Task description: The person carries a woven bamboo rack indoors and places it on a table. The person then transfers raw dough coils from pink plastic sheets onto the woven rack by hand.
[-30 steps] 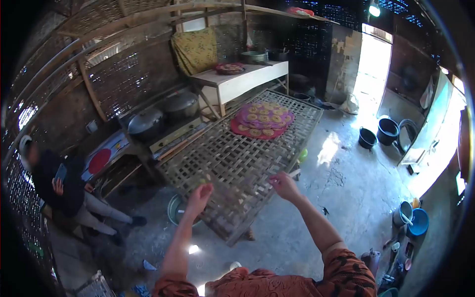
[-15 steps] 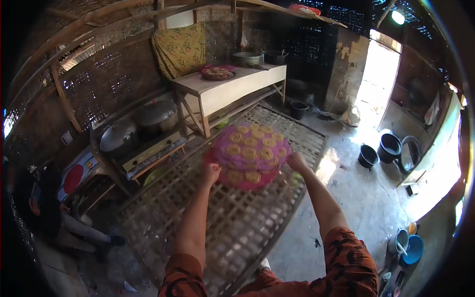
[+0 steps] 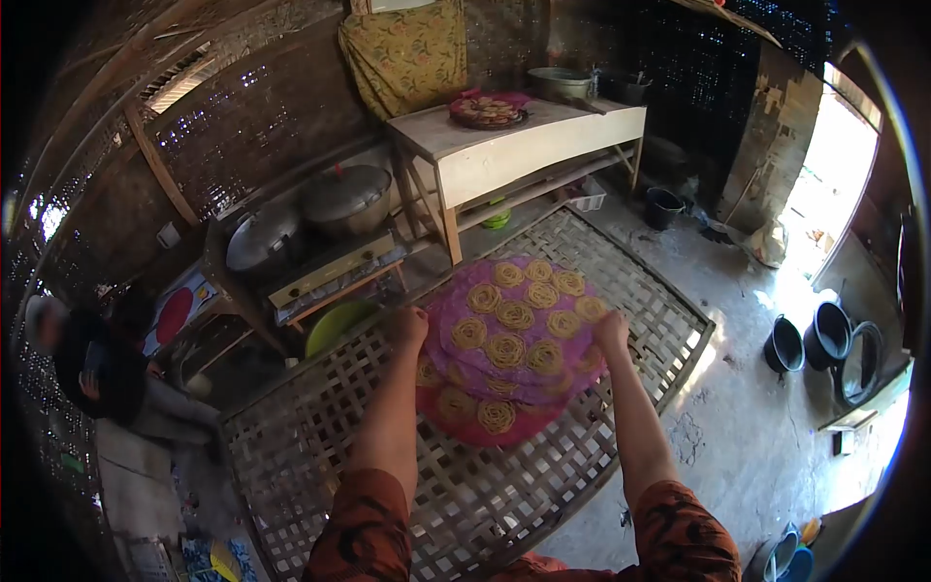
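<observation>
In the middle of the head view is a purple-pink sheet [image 3: 492,339], apparently layered over a redder one, with several yellowish coiled noodle nests [image 3: 514,313] on it. My left hand [image 3: 409,328], slightly blurred, is closed on the sheet's left edge. At the right edge, the fingers of my right hand [image 3: 611,333] are closed round the rim. Beneath the sheet is a slatted woven bamboo rack [image 3: 369,427]; whether the two touch I cannot tell.
A table [image 3: 543,145] at the back bears a pink-lined tray [image 3: 490,110] and pots. Two large lidded pots [image 3: 347,194] stand on a stove at left. A person [image 3: 116,359] sits far left. Black basins [image 3: 784,344] lie on the right floor near the bright doorway.
The sheet with the noodle nests and both my hands have come lower in view, and the sheet looks larger. The camera view has shifted, so the room appears moved rightward.
</observation>
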The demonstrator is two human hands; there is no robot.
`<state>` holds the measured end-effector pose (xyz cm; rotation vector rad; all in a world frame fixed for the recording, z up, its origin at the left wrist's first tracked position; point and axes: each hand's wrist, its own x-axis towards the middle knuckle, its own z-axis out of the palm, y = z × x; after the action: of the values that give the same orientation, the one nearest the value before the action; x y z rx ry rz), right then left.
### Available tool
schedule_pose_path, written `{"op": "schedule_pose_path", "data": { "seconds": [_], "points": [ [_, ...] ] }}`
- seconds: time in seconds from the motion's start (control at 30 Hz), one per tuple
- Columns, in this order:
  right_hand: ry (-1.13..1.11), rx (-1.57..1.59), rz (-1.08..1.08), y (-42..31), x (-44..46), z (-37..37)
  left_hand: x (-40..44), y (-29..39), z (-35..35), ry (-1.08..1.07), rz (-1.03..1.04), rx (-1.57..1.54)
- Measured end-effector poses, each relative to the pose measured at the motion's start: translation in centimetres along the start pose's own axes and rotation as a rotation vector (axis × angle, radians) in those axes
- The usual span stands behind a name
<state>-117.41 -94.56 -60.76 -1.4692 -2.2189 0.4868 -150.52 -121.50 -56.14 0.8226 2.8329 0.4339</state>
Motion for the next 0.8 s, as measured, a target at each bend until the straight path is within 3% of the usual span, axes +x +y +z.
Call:
{"op": "schedule_pose_path", "data": {
  "seconds": [0.1, 0.23, 0.3, 0.33, 0.4, 0.43, 0.47, 0.5, 0.57, 0.6, 0.77, 0.8],
  "points": [
    [-0.128, -0.053, 0.084, -0.7, 0.2, -1.4, -0.6, 2.0, -1.1, 0.049, 0.022, 0.043],
    [-0.212, 0.009, 0.155, -0.2, 0.0, -1.5, 3.7, 1.6, 3.2, 0.095, 0.103, -0.037],
    [0.012, -0.031, 0.072, 0.5, 0.2, -0.5, 5.6, 1.7, 5.9, 0.336, 0.269, -0.374],
    [0.009, -0.035, 0.073, 0.6, 0.4, -1.1, 4.6, 2.7, 4.7, 0.333, 0.267, -0.375],
    [-0.157, 0.131, 0.084, 0.4, 1.7, -3.3, 3.2, 4.7, 1.3, 0.209, 0.329, -0.467],
    [-0.242, 0.435, 0.139, -0.7, 1.8, -5.0, 3.0, 5.0, 0.0, 0.214, 0.323, -0.465],
    [-0.328, 0.737, 0.196, -1.8, 1.7, -7.1, 2.8, 5.2, -1.0, 0.190, 0.254, -0.655],
    [-0.337, 0.736, 0.196, -3.1, 1.5, -8.9, 2.3, 5.1, -1.8, 0.165, 0.184, -0.844],
    [-0.336, 1.214, 0.056, -6.0, 0.9, -12.2, 0.8, 4.0, -4.3, 0.054, 0.201, -0.959],
    [-0.337, 1.214, 0.057, -7.0, 0.4, -13.6, 0.2, 3.5, -5.5, -0.061, 0.224, -1.077],
    [-0.454, 1.417, 0.150, -7.2, -0.4, -13.9, -1.1, -2.5, -5.3, 0.071, 0.181, -1.082],
    [-0.452, 1.417, 0.157, -6.5, -0.6, -12.8, -1.6, -4.0, -4.8, 0.216, 0.193, -0.794]
  ]
}}
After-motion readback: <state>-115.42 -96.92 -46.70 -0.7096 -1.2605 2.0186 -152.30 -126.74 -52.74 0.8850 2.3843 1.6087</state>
